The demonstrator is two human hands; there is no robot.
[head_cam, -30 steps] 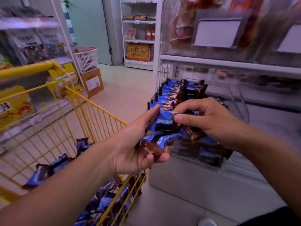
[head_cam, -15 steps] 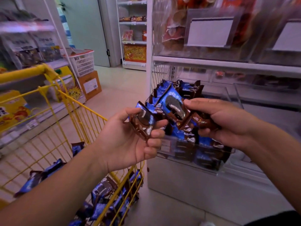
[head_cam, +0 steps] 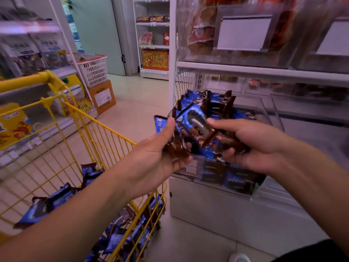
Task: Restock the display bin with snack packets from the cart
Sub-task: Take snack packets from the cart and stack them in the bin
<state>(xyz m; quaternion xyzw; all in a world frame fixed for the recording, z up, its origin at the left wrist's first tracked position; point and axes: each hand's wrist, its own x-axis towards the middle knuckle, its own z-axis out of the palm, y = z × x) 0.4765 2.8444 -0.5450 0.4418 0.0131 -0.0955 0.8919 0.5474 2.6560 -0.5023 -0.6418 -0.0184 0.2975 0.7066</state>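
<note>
My left hand [head_cam: 154, 159] grips a few blue-and-brown snack packets [head_cam: 162, 125], thumb on top. My right hand [head_cam: 251, 146] holds another blue packet [head_cam: 194, 122] with a dark cookie picture, pinched between thumb and fingers. Both hands hover just in front of the clear display bin [head_cam: 272, 112], which holds several of the same packets [head_cam: 211, 101] stacked at its left side. The yellow wire cart [head_cam: 98, 133] stands to the left, with more packets [head_cam: 120, 241] lying at its bottom under my left forearm.
White shelving [head_cam: 264, 71] above the bin carries clear bins of red snacks and blank price tags. A white basket [head_cam: 93, 69] sits on a cardboard box [head_cam: 103, 96] down the aisle. A grey-green door [head_cam: 98, 33] is at the back. More shelves line the left.
The packets have been split between my hands: the right hand pulled one packet away from the left hand's bunch, and both hands rose slightly toward the bin.
</note>
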